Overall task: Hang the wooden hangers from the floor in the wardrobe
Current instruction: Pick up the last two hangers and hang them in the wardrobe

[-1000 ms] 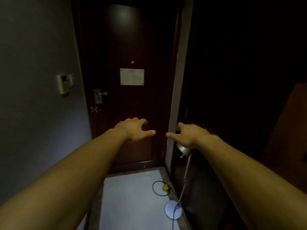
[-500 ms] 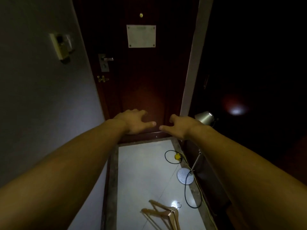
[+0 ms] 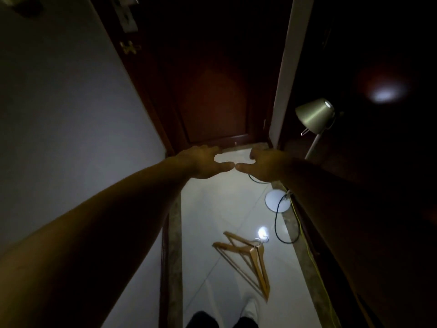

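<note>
Hangers point(image 3: 246, 256) on floor point(image 3: 212, 221), well below empty spread fingers point(image 3: 222, 166)

No readable text, labels or numbers are showing anywhere (frame is dim and motion-blurred); nothing is reading out on the door point(image 3: 212, 102) or the lamp point(image 3: 314, 116).

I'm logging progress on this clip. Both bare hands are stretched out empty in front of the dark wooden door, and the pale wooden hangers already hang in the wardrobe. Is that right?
Not quite. The head view shows the pale wooden hangers lying on the glossy white floor, not hung up. The rest holds: the left hand and right hand are stretched out empty in front of the dark wooden door.
</note>
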Demonstrator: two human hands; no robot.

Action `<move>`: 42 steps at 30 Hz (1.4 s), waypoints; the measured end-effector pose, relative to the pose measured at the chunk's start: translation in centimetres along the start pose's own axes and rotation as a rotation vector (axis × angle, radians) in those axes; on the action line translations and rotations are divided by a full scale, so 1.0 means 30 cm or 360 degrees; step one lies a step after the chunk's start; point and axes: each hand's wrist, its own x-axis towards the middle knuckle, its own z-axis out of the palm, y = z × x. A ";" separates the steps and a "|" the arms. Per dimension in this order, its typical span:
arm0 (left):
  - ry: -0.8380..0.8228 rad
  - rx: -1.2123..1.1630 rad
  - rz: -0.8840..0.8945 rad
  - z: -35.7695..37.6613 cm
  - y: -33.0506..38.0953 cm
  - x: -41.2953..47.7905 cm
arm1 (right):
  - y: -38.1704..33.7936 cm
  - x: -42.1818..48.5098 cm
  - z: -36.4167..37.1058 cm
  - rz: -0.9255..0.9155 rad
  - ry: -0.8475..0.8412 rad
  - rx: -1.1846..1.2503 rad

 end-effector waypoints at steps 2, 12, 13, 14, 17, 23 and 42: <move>-0.0048 0.0016 0.0018 0.063 0.003 0.068 | 0.052 0.059 0.061 0.0033 -0.0063 -0.0005; -0.0531 -0.0084 0.0022 0.550 -0.070 0.388 | 0.291 0.288 0.513 0.0300 -0.0408 0.0143; -0.0591 -0.0076 0.0024 0.612 -0.089 0.418 | 0.317 0.307 0.572 0.0326 -0.0449 0.0165; -0.0650 -0.0064 0.0037 0.670 -0.105 0.447 | 0.345 0.326 0.635 0.0366 -0.0490 0.0206; -0.0779 -0.0075 0.0038 0.827 -0.164 0.525 | 0.406 0.376 0.812 0.0483 -0.0617 0.0333; -0.0940 -0.0148 -0.0017 1.162 -0.316 0.633 | 0.519 0.469 1.193 0.0631 -0.0724 0.0484; -0.1312 -0.0457 -0.0235 2.009 -0.446 0.814 | 0.726 0.555 2.062 0.1074 -0.0944 0.1015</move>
